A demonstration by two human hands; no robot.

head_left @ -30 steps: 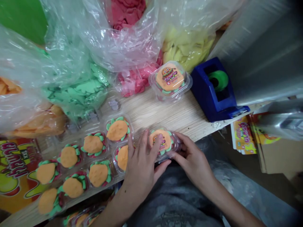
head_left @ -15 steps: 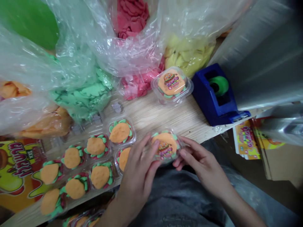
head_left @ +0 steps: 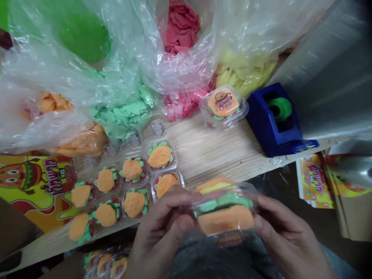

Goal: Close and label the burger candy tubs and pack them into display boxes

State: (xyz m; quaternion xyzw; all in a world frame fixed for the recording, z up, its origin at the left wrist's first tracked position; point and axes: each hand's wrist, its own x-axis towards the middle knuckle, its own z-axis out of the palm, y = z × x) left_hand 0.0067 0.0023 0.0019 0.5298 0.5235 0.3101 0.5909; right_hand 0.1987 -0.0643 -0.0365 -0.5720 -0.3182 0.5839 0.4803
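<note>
I hold a clear plastic box with a burger-shaped gummy (head_left: 223,209) tipped on its side, off the table and close to me. My left hand (head_left: 158,234) grips its left end with fingers and thumb closed on it. My right hand (head_left: 286,236) grips its right end the same way. Its orange, green, pink and yellow layers show through the plastic. Several open trays of burger gummies (head_left: 128,190) sit on the wooden table (head_left: 209,155) just beyond my left hand.
A closed, labelled burger box (head_left: 223,105) stands at the back beside a blue tape dispenser (head_left: 276,120). Clear bags of green (head_left: 122,112), red (head_left: 181,35), yellow (head_left: 244,71) and orange (head_left: 78,141) gummy pieces crowd the back. A printed carton (head_left: 37,186) lies left; labels (head_left: 315,180) right.
Both hands have lifted the box from the table edge toward me and turned it on its side. The view has shifted, so the table things sit further right.
</note>
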